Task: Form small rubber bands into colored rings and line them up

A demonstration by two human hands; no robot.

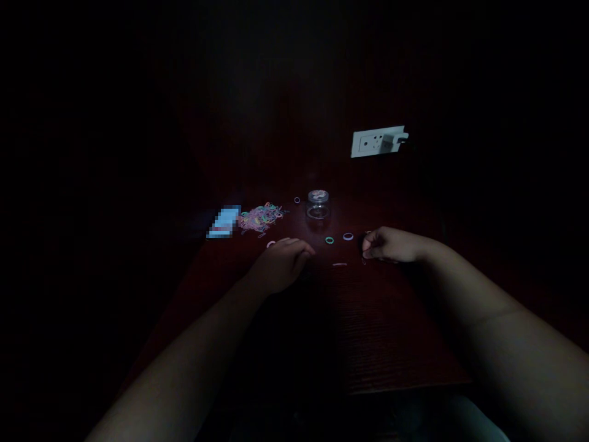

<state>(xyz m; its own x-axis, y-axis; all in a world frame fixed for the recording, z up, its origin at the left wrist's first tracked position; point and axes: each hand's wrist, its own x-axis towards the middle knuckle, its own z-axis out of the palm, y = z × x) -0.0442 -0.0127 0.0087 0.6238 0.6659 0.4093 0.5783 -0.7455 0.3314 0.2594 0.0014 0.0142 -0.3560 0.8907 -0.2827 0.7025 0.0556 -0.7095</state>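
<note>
My right hand [391,244] is at the right of the dark red table, its thumb and fingers pinched on a thin elastic band [363,261] that shows just below the fingertips. To the left, my left hand [284,264] hovers low over the table with fingers stretched to the right and nothing visible in them. A pink band [270,244] peeks out behind it. Between the hands lie a green elastic band [329,240], a purple band [348,236] and a pale pink band [339,264] that looks flattened.
A loose heap of coloured elastic bands [261,219] lies at the back left, beside a lit, blurred-out screen [224,221]. Behind the bands stands a clear lidded jar [318,207], with a small purple ring [297,200] to its left. A wall socket [378,142] holds a plug. The surroundings are very dark.
</note>
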